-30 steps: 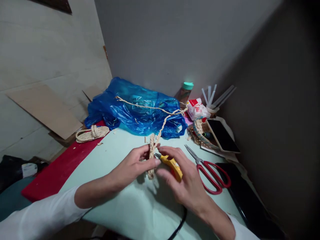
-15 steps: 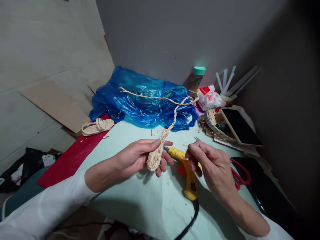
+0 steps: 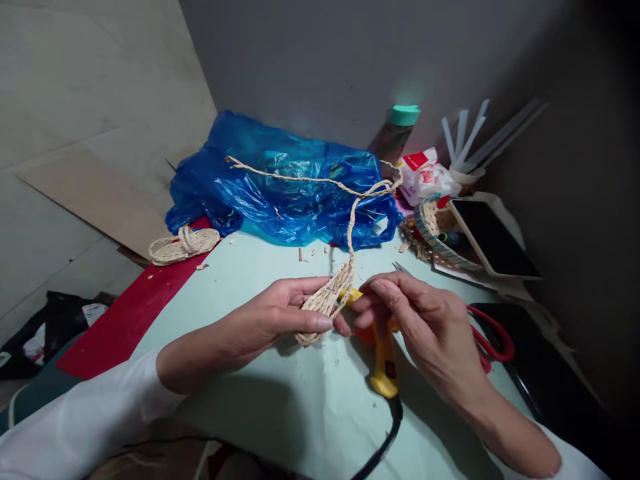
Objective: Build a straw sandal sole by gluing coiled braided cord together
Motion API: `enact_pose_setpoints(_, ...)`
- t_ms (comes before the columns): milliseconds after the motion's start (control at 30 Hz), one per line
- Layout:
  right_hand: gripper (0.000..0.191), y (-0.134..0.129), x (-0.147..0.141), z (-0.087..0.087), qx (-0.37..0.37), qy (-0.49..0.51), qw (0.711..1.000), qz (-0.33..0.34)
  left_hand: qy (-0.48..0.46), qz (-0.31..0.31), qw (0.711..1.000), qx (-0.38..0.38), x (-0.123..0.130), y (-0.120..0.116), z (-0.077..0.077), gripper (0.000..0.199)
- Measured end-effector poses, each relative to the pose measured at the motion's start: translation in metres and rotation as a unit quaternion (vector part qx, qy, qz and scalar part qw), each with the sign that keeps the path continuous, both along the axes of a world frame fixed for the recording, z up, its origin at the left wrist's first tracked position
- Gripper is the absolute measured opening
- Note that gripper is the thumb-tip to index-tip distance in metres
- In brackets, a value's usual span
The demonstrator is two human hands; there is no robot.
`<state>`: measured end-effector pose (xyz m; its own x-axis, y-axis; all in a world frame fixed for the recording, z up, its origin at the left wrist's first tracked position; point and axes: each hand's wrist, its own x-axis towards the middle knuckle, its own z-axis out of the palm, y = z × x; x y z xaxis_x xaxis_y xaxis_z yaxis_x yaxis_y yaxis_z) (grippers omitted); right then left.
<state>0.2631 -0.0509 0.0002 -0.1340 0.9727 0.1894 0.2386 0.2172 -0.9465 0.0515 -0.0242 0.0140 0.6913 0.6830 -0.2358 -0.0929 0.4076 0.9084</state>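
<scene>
My left hand (image 3: 280,310) is closed on a woven straw piece (image 3: 327,297), with the thumb pressed over its rounded lower end. From the upper tip of this piece a twisted straw cord (image 3: 352,223) runs up and bends left across a blue plastic bag (image 3: 295,207). Close to the right edge of the weave, my right hand (image 3: 415,313) has thumb and fingers pinched together; anything between them is hidden. Beneath the right hand lies a yellow glue gun (image 3: 384,367) on the table, partly covered by the fingers.
A coiled straw bundle (image 3: 185,245) lies on red material (image 3: 125,313) at the left. Red-handled scissors (image 3: 500,333), a tablet (image 3: 495,237), a woven basket (image 3: 434,227) and a cup of glue sticks (image 3: 467,177) are at the right. Behind stands a green-capped bottle (image 3: 400,127).
My right hand has come in beside the straw piece. In my left hand the piece has turned, and the thumb now lies across its lower end. The view has shifted slightly.
</scene>
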Motion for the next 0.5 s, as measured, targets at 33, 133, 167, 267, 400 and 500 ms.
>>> enact_pose_setpoints(33, 0.027, 0.000, 0.000, -0.001, 0.003, 0.001, 1.000, 0.001, 0.007, 0.003, 1.000, 0.007, 0.000, 0.000, -0.001, 0.043)
enact_pose_setpoints(133, 0.020, 0.000, 0.000, -0.001, 0.040, -0.006, 0.999, 0.004, 0.001, 0.024, 1.000, 0.004, -0.001, 0.000, -0.006, 0.047)
enact_pose_setpoints(167, 0.019, 0.000, 0.000, -0.001, 0.052, -0.009, 0.999, 0.001, -0.005, 0.030, 1.000, -0.003, -0.002, 0.000, -0.007, 0.046)
enact_pose_setpoints(267, 0.014, 0.001, 0.001, -0.002, 0.072, 0.009, 0.997, -0.016, -0.011, 0.042, 0.998, -0.037, -0.003, 0.001, -0.011, 0.037)
enact_pose_setpoints(400, 0.008, 0.000, 0.001, 0.001, 0.101, -0.023, 0.993, -0.060, 0.002, 0.065, 0.996, -0.062, -0.004, 0.000, -0.013, 0.028)
enact_pose_setpoints(500, 0.021, -0.002, 0.001, 0.005, 0.131, -0.082, 0.985, -0.074, 0.000, 0.082, 0.994, -0.073, -0.003, 0.000, -0.012, 0.026)
